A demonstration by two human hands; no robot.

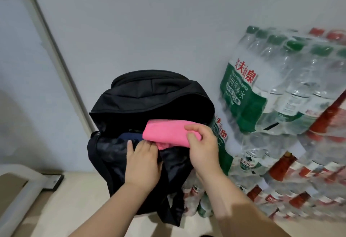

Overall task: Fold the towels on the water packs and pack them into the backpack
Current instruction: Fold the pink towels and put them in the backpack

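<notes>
A black backpack (149,96) stands open on the floor against the wall. A folded pink towel (164,132) lies across its mouth, half inside. My right hand (203,147) grips the towel's right end, thumb and fingers curled round it. My left hand (142,160) is at the front edge of the opening, its fingertips tucked under the towel's lower left part. A dark blue cloth (129,136) shows inside the bag beneath the towel. Stacked water packs (280,90) stand right of the bag.
The shrink-wrapped bottle packs, green-labelled above and red-labelled (292,176) below, fill the right side. A pale wall is behind. A white frame or door edge (56,53) slants at the left, with a flat dark plate (53,179) on the beige floor.
</notes>
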